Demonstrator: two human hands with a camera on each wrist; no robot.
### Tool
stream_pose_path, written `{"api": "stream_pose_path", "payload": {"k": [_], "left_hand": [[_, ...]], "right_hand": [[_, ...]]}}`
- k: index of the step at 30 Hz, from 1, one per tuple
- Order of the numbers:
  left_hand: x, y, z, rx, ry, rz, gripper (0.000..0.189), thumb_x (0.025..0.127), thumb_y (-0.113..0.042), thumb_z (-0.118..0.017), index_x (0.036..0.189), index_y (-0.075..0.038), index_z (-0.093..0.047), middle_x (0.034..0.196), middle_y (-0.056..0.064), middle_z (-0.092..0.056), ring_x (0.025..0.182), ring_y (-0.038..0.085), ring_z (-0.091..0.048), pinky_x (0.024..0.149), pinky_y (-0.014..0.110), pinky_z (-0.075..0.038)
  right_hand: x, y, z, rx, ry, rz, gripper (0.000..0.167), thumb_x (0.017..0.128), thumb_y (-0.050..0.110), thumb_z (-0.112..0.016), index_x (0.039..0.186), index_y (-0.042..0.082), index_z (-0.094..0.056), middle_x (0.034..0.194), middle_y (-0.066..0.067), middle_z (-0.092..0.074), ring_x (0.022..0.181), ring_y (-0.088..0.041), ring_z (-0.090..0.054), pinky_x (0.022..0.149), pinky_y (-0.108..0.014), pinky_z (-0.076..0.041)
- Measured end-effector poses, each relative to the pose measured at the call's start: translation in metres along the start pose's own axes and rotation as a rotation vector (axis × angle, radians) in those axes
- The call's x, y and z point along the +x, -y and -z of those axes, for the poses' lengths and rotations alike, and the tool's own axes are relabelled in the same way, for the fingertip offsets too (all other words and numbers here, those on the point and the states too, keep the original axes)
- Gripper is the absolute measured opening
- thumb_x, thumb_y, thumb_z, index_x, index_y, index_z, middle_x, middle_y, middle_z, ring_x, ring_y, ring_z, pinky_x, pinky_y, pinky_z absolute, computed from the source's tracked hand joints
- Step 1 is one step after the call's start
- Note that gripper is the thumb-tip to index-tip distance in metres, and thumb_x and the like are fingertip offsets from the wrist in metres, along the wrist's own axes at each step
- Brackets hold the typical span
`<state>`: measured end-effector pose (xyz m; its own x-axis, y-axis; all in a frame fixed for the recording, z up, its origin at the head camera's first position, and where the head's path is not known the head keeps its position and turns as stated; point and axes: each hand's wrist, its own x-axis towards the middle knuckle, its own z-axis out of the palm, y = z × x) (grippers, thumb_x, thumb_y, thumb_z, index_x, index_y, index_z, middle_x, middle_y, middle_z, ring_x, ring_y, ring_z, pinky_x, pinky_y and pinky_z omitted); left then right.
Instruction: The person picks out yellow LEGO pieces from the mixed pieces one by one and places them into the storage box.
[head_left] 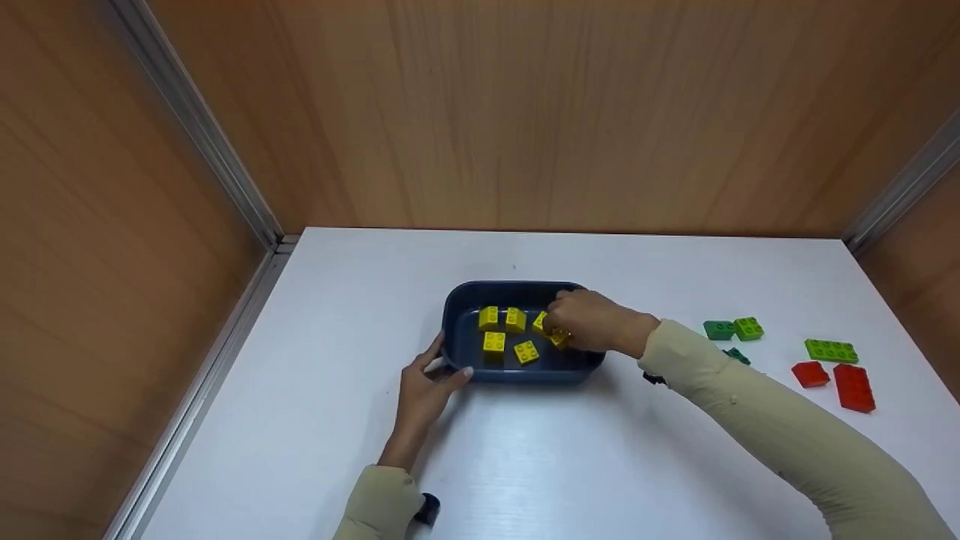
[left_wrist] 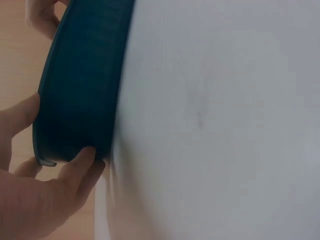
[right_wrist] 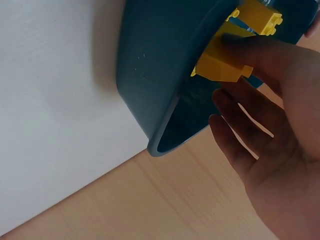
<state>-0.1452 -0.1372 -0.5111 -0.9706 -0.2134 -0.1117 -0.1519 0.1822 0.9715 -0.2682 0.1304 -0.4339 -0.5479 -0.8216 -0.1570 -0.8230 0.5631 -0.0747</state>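
Observation:
A dark blue dish (head_left: 525, 375) with rounded corners stands on the white table, with several yellow toy bricks (head_left: 494, 343) inside it. My left hand (head_left: 421, 391) grips the dish's left end; in the left wrist view, its thumb and fingers are spread around the dish's end wall. My right hand (head_left: 596, 321) reaches over the right side into the dish. In the right wrist view, its thumb and fingers pinch a yellow brick (right_wrist: 217, 62) just inside the wall. Another yellow brick (right_wrist: 257, 16) shows beyond it. From the head view, the right hand partly covers the bricks at that end.
On the table's right side lie green bricks (head_left: 719, 330), a lighter green brick (head_left: 831, 350) and two red bricks (head_left: 854, 388). The right sleeve (head_left: 780, 435) passes in front of them. Wooden panels (head_left: 525, 112) enclose the table at the back and sides.

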Motion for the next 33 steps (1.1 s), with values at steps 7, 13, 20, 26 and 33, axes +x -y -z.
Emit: {"api": "stream_pose_path", "payload": {"k": [7,13,20,26,33], "left_hand": [[0.001,0.002,-0.003,-0.005,-0.021,0.021,0.080,0.089,-0.012,-0.083,0.161,-0.015,-0.047,0.153,0.023,-0.053,0.130,0.041,-0.060,0.104,0.045,-0.057],[0.000,0.002,-0.004,-0.012,-0.023,0.033,0.079,0.090,-0.011,-0.083,0.161,-0.016,-0.047,0.157,0.022,-0.051,0.134,0.042,-0.059,0.107,0.046,-0.055],[0.000,0.001,-0.004,-0.019,-0.017,0.036,0.080,0.090,-0.012,-0.082,0.161,-0.016,-0.046,0.160,0.023,-0.048,0.137,0.042,-0.057,0.109,0.046,-0.053],[-0.001,0.000,-0.005,-0.035,-0.008,0.041,0.080,0.090,-0.011,-0.083,0.161,-0.017,-0.046,0.160,0.024,-0.047,0.139,0.042,-0.056,0.109,0.046,-0.053],[-0.001,0.000,-0.005,-0.047,-0.004,0.027,0.080,0.090,-0.009,-0.082,0.161,-0.017,-0.047,0.158,0.024,-0.049,0.139,0.044,-0.055,0.109,0.046,-0.054]], "right_hand": [[0.001,0.002,-0.004,0.012,0.046,0.002,0.030,0.093,0.006,-0.082,0.122,0.008,-0.080,0.123,-0.010,-0.077,0.112,-0.028,-0.066,0.102,-0.042,-0.057],[0.003,0.002,-0.009,-0.008,0.073,0.003,0.029,0.093,0.007,-0.081,0.122,0.010,-0.080,0.122,-0.009,-0.077,0.111,-0.027,-0.066,0.102,-0.043,-0.057],[0.007,0.003,-0.012,0.010,0.086,0.027,0.027,0.093,0.008,-0.081,0.120,0.011,-0.081,0.119,-0.005,-0.079,0.111,-0.025,-0.066,0.101,-0.042,-0.055],[0.006,0.005,-0.015,0.023,0.087,0.052,0.030,0.093,0.007,-0.081,0.123,0.011,-0.081,0.121,-0.005,-0.078,0.115,-0.025,-0.068,0.107,-0.043,-0.054],[0.003,0.006,-0.019,-0.006,0.089,0.050,0.031,0.096,0.009,-0.079,0.127,0.013,-0.079,0.125,-0.005,-0.077,0.119,-0.026,-0.067,0.108,-0.046,-0.053]]}}
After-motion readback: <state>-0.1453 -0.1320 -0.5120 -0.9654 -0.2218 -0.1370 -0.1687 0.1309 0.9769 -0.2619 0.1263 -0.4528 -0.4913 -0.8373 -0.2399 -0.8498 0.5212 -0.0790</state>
